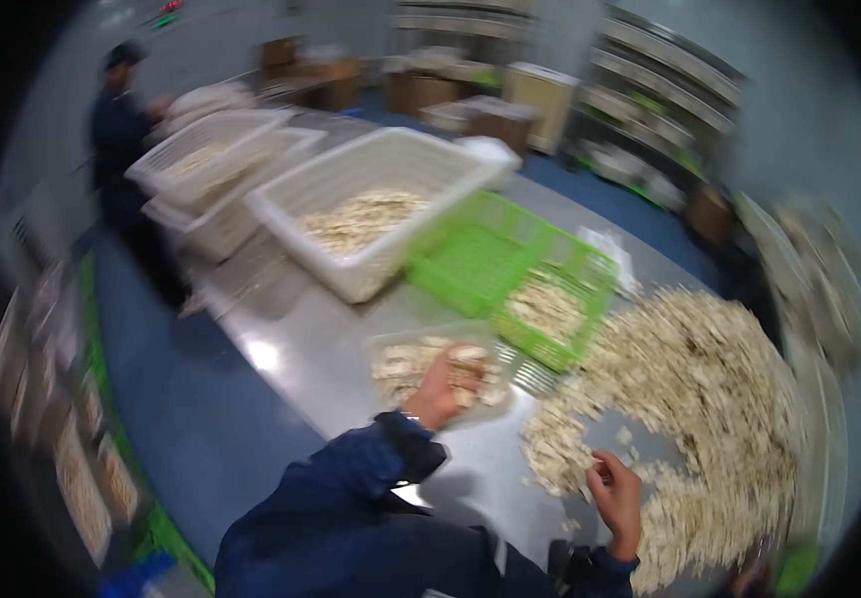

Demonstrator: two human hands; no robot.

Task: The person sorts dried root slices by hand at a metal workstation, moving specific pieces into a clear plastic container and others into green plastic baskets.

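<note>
My left hand (436, 393) is closed round a handful of pale dried slices (466, 375) above a shallow clear plastic tray (495, 401). More of the same slices lie in that tray. At the inner edge of a big loose pile of slices (700, 389) is my right hand (618, 501), its fingers curled in toward the thumb. Whatever it may pinch is too small to make out. Just beyond the tray, a bright green slotted basket (562, 356) holds a small heap of slices, and another green basket (475, 239) adjoins it.
A large white perforated crate (356, 284) with slices stands on the steel table (271, 389). Further left are stacked white crates (176, 179), with a person (122, 149) beside them. Racks (660, 90) and cardboard boxes line the back. Filled trays (82, 488) stand at the lower left.
</note>
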